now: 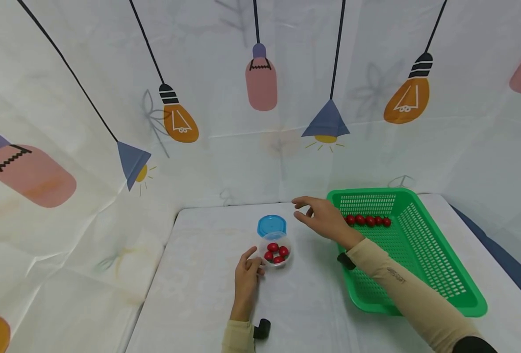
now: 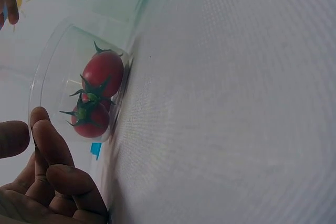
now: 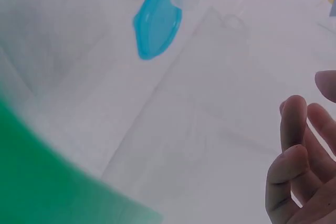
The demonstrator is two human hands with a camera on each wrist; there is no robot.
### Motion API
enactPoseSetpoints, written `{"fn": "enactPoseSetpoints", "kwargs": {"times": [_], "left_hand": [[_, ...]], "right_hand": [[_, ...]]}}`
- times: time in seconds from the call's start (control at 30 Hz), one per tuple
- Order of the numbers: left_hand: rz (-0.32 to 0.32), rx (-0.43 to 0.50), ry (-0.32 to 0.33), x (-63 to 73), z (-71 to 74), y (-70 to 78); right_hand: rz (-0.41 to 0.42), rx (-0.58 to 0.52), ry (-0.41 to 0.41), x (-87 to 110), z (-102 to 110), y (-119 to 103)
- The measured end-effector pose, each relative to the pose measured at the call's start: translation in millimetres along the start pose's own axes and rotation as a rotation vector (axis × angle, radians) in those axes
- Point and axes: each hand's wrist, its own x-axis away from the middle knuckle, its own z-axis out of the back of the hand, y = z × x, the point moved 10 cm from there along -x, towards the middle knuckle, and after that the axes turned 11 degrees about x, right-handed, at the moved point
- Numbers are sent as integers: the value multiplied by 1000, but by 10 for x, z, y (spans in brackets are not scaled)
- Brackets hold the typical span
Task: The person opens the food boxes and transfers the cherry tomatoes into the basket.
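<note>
A small clear round tub (image 1: 288, 252) holds several cherry tomatoes (image 2: 103, 73) with green stems. Its blue lid (image 1: 271, 225) lies open behind it, against the table. My left hand (image 1: 247, 277) is at the tub's left side, fingers loosely bent, fingertips at its wall in the left wrist view. Over the table, just left of the green basket (image 1: 432, 235), my right hand (image 1: 324, 218) is raised with thumb and fingers apart and nothing between them. Inside the basket, several red tomatoes (image 1: 370, 221) lie in a row, partly hidden by the right hand.
A white cloth (image 1: 189, 294) covers the table. Behind it hangs a white sheet (image 1: 225, 162) printed with lamps and bulbs. The right forearm (image 1: 401, 279) crosses over the basket's near left rim.
</note>
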Motion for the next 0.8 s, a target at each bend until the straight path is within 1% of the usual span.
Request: {"fn": "enactPoseSetpoints", "kwargs": {"times": [0.13, 0.33, 0.43, 0.53, 0.7, 0.8], "left_hand": [[-1, 4, -5, 9, 4, 9], [0, 0, -7, 10, 16, 6], [-7, -4, -8, 4, 15, 12], [-15, -8, -11, 2, 7, 26], [-4, 4, -21, 9, -9, 58], [9, 12, -40, 56, -36, 149]], "right_hand": [[-11, -5, -58, -62, -142, -58], [-45, 4, -212, -71, -458, -123], [-35, 23, -276, -51, -620, -170], [-24, 48, -308, -35, -760, -222], [5, 94, -356, 9, -977, -355], [21, 163, -381, 35, -1095, -415]]}}
